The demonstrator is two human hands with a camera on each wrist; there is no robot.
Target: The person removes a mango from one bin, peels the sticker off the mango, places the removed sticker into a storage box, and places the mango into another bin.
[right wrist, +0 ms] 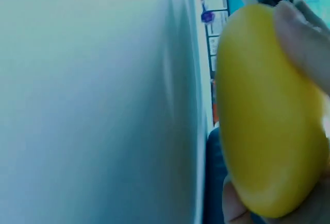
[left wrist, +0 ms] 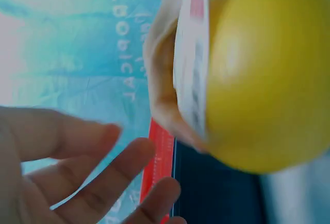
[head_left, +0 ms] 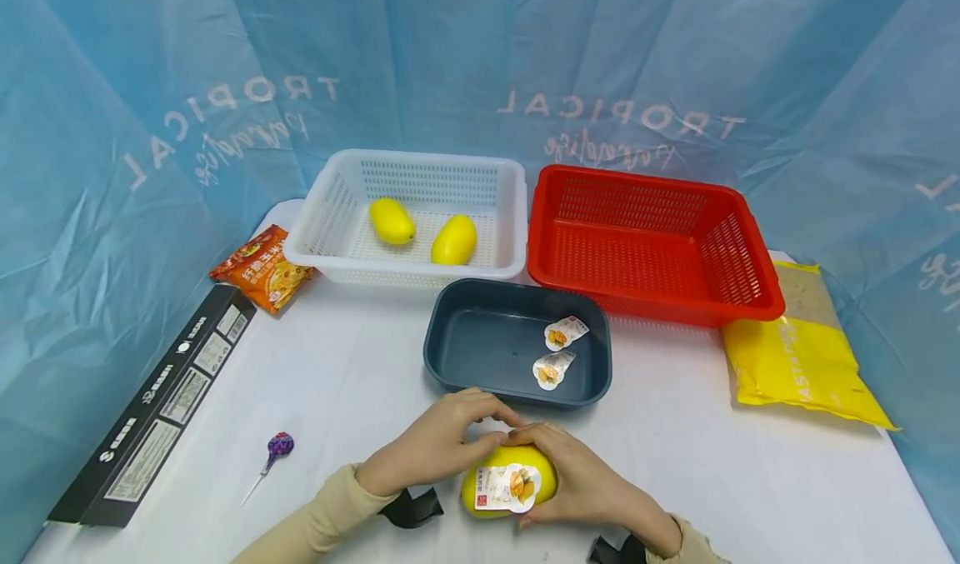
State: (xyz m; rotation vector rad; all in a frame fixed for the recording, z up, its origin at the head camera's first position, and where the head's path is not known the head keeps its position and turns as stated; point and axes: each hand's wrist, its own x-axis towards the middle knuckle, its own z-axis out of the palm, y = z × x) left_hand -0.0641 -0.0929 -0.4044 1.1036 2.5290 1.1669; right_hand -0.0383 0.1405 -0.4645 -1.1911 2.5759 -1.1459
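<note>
My right hand [head_left: 581,481] grips a yellow mango [head_left: 517,454], thumb on one side and fingers round the other in the right wrist view. A white label [head_left: 491,491] with a fruit picture lies across the mango's top. My left hand [head_left: 438,441] is beside the mango at its upper left. In the left wrist view its loosely bent fingers [left wrist: 98,198] stand apart from the fruit and hold nothing. Just beyond the hands is a dark blue tray [head_left: 480,351] containing two similar labels [head_left: 566,331]. A white basket [head_left: 420,270] behind it holds two mangoes [head_left: 392,221].
A red basket [head_left: 622,256] stands right of the white one, with a yellow pasta bag [head_left: 798,372] by it. To the left are an orange snack packet [head_left: 268,268], a long black box [head_left: 153,406] and a purple lollipop [head_left: 280,445]. Blue curtain [head_left: 465,56] hangs behind.
</note>
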